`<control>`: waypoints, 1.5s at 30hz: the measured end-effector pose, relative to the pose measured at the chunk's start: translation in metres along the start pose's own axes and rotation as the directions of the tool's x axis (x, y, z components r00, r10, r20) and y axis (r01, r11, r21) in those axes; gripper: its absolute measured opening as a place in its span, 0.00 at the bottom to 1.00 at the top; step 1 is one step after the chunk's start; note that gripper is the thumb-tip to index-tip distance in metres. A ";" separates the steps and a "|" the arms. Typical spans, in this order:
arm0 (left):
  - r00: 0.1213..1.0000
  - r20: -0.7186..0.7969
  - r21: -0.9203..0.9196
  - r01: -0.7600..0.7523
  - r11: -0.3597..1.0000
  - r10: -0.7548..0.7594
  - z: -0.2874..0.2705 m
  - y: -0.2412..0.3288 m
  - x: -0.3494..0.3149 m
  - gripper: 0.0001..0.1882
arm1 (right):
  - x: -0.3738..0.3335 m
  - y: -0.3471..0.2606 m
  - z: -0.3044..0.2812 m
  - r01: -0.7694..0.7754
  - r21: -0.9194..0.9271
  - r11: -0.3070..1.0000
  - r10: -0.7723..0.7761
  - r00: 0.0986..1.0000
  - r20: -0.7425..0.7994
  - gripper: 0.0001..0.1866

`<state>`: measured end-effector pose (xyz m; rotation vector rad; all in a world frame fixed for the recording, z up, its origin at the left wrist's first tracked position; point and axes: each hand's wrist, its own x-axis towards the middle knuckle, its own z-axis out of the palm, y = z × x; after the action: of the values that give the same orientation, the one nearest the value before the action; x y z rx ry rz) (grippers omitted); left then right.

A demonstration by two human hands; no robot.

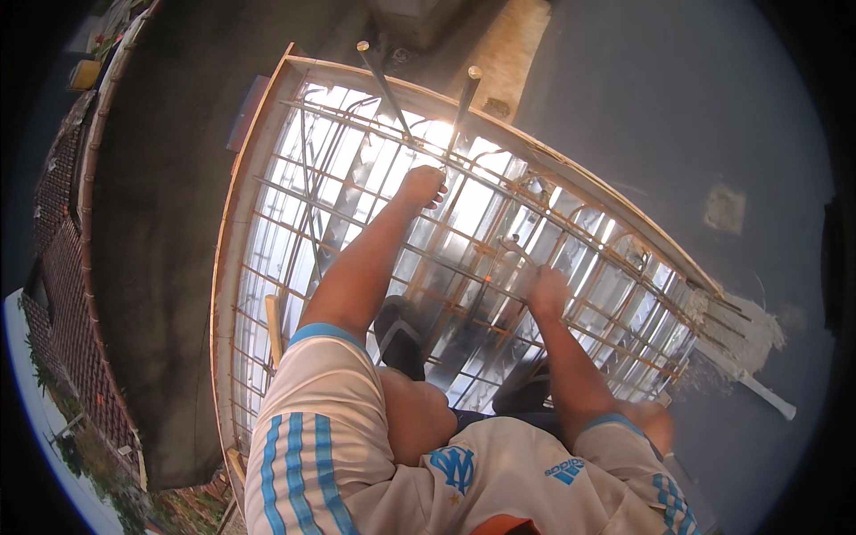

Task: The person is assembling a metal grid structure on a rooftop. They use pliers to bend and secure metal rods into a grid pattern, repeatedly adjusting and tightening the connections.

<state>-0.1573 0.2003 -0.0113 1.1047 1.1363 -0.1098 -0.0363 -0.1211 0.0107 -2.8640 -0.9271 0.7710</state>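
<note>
A grid of thin steel rebar [357, 214] lies over shiny ribbed metal sheeting, inside a wooden formwork edge [615, 198]. My left hand [424, 187] reaches to the far side of the grid, its fingers curled at a bar near the foot of two upright rods. Whatever is between those fingers is hidden. Slightly blurred, my right hand [546, 291] is closed round a slim metal tool [515, 249] with a curved head. That head is over the grid's middle, to the right of my left hand; whether it touches a bar I cannot tell.
Two upright rods [464, 107] with pale round tops rise at the far edge. My shoes [399, 337] are among the bars. A wood strip [273, 328] lies at the left. Rebar ends stick out at right beside a pale pipe [765, 394]. Tiled roofs [67, 259] lie beyond the left edge.
</note>
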 end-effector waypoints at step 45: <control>0.878 0.035 0.578 -0.407 0.707 0.477 -0.009 -0.046 0.009 0.14 | 0.022 -0.185 -0.078 -0.581 0.671 0.460 -0.116 0.710 0.695 0.35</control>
<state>-0.1853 0.1881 -0.0477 1.9314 0.9222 -0.0022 -0.0848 0.0525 0.1026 -1.7456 0.0591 1.7447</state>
